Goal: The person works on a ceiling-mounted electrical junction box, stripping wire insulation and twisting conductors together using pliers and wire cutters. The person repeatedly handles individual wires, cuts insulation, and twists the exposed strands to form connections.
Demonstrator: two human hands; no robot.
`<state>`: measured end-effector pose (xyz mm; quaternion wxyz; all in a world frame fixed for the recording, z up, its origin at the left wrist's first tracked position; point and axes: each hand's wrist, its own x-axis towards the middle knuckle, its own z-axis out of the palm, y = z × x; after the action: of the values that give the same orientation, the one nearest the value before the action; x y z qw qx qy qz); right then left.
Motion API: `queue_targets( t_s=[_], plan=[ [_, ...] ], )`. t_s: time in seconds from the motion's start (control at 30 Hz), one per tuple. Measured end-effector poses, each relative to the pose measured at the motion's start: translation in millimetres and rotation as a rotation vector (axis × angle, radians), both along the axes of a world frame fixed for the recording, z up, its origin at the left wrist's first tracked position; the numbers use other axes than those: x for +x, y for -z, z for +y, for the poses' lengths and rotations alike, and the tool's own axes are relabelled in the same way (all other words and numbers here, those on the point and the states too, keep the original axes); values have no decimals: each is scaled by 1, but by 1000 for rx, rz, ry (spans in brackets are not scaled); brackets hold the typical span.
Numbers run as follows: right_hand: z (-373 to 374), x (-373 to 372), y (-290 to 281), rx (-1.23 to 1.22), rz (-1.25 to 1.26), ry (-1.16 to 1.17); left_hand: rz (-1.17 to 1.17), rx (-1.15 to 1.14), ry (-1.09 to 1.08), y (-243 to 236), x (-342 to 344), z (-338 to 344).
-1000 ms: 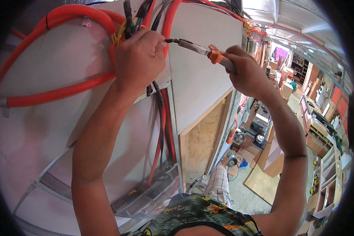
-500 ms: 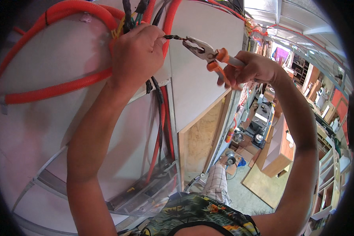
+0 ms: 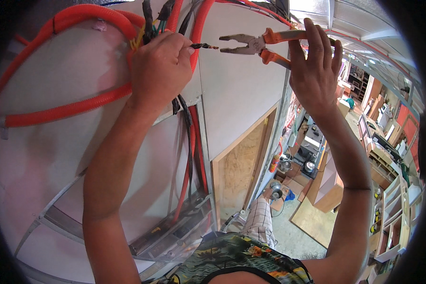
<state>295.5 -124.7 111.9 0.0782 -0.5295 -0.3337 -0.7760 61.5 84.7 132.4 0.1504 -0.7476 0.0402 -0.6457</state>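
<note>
My left hand (image 3: 160, 68) is closed in a pinch on a black electrical wire (image 3: 205, 46), whose twisted end points right and shows bare copper at its tip. In my right hand (image 3: 317, 75) is a pair of combination pliers (image 3: 257, 46) with orange and grey handles. The fingers lie over the spread handles, and the jaws gape. The wire's tip is at the mouth of the jaws, close to the lower one; whether they touch I cannot tell. Behind my left hand, green and yellow wires and thick black-wrapped bundles (image 3: 148, 21) come down from above.
Orange corrugated conduits (image 3: 66, 110) loop across the pale wall panel (image 3: 241, 90). More black cables and red conduits (image 3: 201, 151) run down beside a metal frame. Far below stand a wooden cabinet (image 3: 330, 191), a plywood sheet (image 3: 312, 222) and cluttered workbenches.
The pliers have gone from tilted, with jaws close at the wire's tip, to nearly level and spread wide. My right hand has risen and its fingers have straightened along the handles.
</note>
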Motion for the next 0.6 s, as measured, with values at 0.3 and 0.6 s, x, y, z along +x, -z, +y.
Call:
queue_targets(
  t_s=[0.3,0.6],
  plan=[
    [10,3,2,-38,-23,-103,-10,19,21,-1,2,2],
    [12,0,0,-93,-27,-196,-30,45,32,-2,3,2]
  ],
)
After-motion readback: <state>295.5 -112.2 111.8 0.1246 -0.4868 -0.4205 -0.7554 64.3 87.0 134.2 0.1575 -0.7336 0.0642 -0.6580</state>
